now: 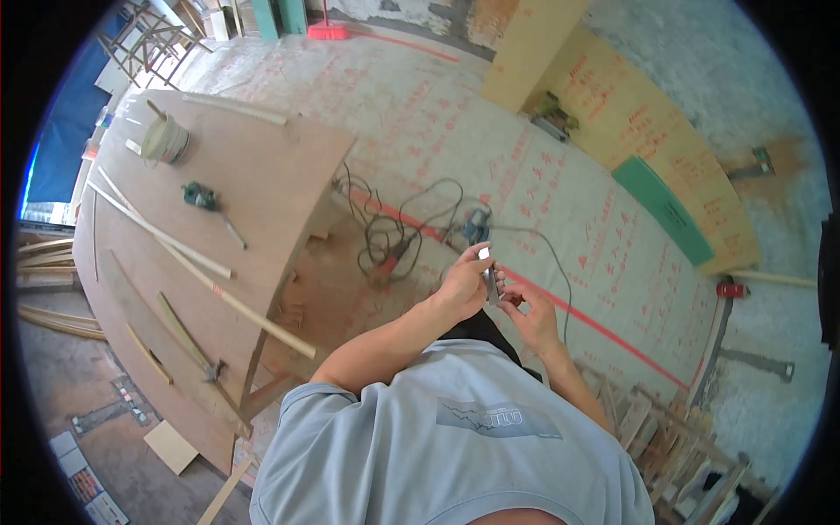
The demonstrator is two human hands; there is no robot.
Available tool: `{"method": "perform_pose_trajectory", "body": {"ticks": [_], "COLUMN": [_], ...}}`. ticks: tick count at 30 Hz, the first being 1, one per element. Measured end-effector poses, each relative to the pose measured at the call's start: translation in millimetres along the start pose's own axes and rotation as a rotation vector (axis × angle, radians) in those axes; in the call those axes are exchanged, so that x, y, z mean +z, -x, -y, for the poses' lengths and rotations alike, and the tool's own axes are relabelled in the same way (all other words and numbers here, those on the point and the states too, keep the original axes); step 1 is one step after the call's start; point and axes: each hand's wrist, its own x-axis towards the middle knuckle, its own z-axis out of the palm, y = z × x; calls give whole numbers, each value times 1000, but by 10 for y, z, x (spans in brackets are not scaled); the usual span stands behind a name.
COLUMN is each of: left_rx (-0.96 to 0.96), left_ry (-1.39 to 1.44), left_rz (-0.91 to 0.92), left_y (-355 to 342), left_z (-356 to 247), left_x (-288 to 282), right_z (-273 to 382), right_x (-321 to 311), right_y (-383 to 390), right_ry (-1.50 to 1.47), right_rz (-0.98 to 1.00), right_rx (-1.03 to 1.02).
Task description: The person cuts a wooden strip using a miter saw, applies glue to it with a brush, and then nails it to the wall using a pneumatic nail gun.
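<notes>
My left hand (464, 282) grips a small metal utility knife (488, 273) upright in front of my chest, its pale tip pointing up. My right hand (528, 313) sits just below and to the right of it, fingertips touching the knife's lower end. Both forearms come up from my light blue shirt. The hands hover over the floor, right of a big plywood worktable (262, 175).
On the plywood table lie long wood strips (166, 236), a roll of tape (164, 140) and a green tool (201, 197). Tangled cables (394, 232) and a power tool (475, 226) lie on the covered floor. Yellow boards (630, 122) lean at right; wood scraps (674, 437) are piled at lower right.
</notes>
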Motion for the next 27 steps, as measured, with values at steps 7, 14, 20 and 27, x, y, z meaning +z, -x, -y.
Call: {"method": "perform_pose_trajectory", "body": {"ticks": [7,14,20,27], "left_rx": [110,262,206,477], "left_ry": [-60,192,290,55], "left_rz": [-22,-86,-286,-330], "left_y": [-1239,-3229,-4802,-5020], "left_z": [-1518,-3160,-4742,-6993], "left_x": [892,808,846,1255], "right_z": [360,238,-99,929], "right_x": [-592,-656,-483,416], "right_y": [-2182,-4582,-7386,-9791], "right_ry": [94,147,110,-169], "right_rz": [116,112,253,679], "right_rx": [-198,-170,134,126]}}
